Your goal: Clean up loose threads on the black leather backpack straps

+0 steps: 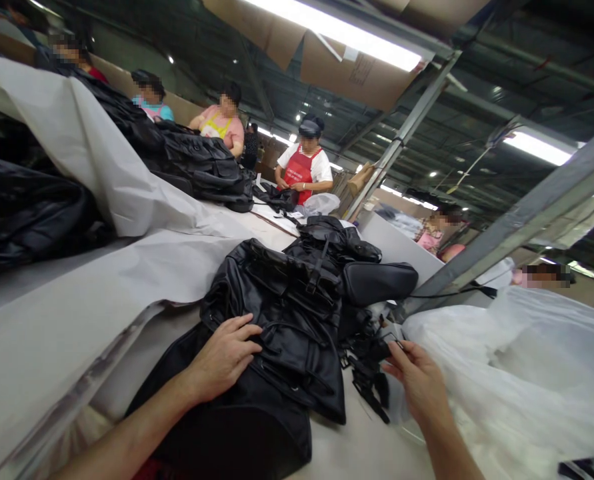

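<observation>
L hand (pixel 221 357) fingers spread on black backpack (pixel 297 340); R hand (pixel 419 380) pinches buckle (prob.) (pixel 395 342), could snag b/c straps (pixel 371 385) bunch alongside.

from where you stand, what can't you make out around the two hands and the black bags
In the head view:
Black bag: the patch under the left hand is hidden by that hand.
Black strap: its pinched end is partly covered by the right hand's fingers.
Lower black piece: cut off by the bottom edge.
Red apron: lettering too small to read.
</observation>
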`<state>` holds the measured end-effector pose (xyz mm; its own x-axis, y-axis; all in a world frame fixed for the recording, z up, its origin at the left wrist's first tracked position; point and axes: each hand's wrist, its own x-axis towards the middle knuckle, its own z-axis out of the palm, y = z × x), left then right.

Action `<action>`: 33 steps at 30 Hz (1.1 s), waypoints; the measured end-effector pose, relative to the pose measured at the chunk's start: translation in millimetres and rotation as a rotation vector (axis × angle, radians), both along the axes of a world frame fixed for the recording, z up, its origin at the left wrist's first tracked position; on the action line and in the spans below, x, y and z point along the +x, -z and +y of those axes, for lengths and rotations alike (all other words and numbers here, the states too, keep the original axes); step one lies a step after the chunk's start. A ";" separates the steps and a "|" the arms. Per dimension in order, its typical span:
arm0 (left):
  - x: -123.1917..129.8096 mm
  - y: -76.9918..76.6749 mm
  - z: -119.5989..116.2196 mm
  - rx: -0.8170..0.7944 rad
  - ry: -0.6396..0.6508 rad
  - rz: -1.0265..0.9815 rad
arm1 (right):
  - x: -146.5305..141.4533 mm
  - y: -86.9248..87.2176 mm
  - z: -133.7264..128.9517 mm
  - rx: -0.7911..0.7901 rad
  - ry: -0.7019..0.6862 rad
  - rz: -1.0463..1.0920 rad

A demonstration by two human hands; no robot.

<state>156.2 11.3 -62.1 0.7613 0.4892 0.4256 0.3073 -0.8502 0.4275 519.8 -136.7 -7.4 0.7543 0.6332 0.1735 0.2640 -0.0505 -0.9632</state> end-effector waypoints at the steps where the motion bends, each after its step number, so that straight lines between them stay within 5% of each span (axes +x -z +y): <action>1: 0.5 -0.2 0.9 -0.011 0.001 0.004 | -9.1 -5.2 -0.8 0.024 -0.017 0.031; 7: -11.5 -28.1 -4.0 -0.211 0.079 -0.022 | -79.4 -16.8 3.2 -0.042 -0.303 0.396; 11: -45.2 -64.3 -24.0 -0.345 0.125 -0.065 | -119.4 -6.5 3.7 -0.161 -0.473 0.550; 14: -72.1 -74.6 -46.6 -0.386 0.110 0.015 | -137.9 -2.9 3.9 -0.226 -0.563 0.572; 22: -99.6 -55.4 -102.8 -0.405 0.014 0.210 | -163.2 -2.1 16.3 -0.375 -0.695 0.463; 26: -108.2 -49.7 -118.7 -0.619 0.024 0.014 | -180.8 3.7 17.1 -0.431 -0.782 0.489; 30: -110.5 -26.4 -126.2 -0.857 -0.299 -0.290 | -190.1 10.5 12.0 -0.492 -0.812 0.575; 33: -105.9 -15.5 -126.1 -0.983 -0.327 -0.403 | -187.7 14.8 8.4 -0.529 -0.859 0.563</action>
